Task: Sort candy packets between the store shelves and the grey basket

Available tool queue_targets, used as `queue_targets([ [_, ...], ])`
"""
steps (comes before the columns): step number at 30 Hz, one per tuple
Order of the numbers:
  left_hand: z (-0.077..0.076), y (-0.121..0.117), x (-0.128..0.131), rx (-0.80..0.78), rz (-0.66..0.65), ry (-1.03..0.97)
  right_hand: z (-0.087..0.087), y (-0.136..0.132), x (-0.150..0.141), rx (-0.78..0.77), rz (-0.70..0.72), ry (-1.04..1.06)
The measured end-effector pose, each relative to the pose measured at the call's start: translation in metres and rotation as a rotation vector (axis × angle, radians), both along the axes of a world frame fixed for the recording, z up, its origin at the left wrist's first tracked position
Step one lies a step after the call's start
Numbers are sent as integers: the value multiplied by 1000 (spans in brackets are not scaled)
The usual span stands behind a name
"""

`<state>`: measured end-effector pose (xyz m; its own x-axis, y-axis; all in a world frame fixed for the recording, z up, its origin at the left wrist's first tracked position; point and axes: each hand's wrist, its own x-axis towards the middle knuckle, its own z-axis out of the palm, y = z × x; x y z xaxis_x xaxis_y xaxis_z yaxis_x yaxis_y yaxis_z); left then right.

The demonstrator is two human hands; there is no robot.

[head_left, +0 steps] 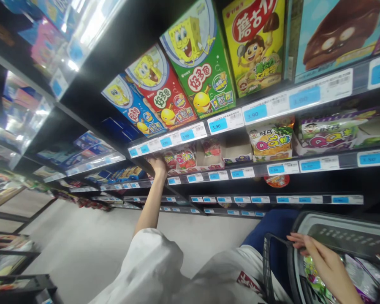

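Observation:
My left hand (158, 166) reaches into a low shelf, beside red gummy candy bags (186, 158) standing in a carton. Its fingers are hidden in the shelf's shadow, so whether they grip a bag does not show. At the lower right, my right hand (324, 258) extends over the near side of a grey shopping basket (338, 219), with its fingers stretched out near the rim. The basket's black handle (267, 266) lies to the left of those fingertips. Inside the basket, below the hand, are a green candy bag (313, 270) and purple-white packages (361, 274).
Cartoon snack boxes (199, 63) line the shelf above my left hand. Yellow gummy bags (270, 139) and purple gummy bags (327, 131) stand farther right. Price-tag rails (215, 177) edge the shelves. Pale floor (82, 240) shows at left, with another rack (15, 261) beyond.

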<state>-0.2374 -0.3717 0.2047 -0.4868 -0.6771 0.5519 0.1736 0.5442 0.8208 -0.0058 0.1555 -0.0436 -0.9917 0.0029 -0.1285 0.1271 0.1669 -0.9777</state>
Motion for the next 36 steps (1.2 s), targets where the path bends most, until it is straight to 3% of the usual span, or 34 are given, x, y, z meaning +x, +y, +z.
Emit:
queue_targets([
  [2, 4, 0, 5, -128, 63, -36, 0, 0, 0, -6, -3, -3],
  [6, 11, 5, 24, -619, 239, -244, 1, 1, 1, -14, -8, -3],
  [9, 10, 12, 39, -812, 286, -371, 2, 1, 1, -5, -9, -12],
  [15, 9, 28, 55, -779, 218, -808, 3, -1, 1, -5, -12, -65],
  [19, 12, 31, 56, -862, 108, -979, 6, -2, 0, 3, -28, -65],
  [29, 7, 18, 47, -877, -201, -920, -2, -1, 1, 99, -2, -8],
  [33, 11, 18, 44, -855, -206, -905, -4, 0, 0, 139, 14, 24],
  [36, 15, 25, 49, -841, -112, -801, 0, -2, -1, 117, 22, 16],
])
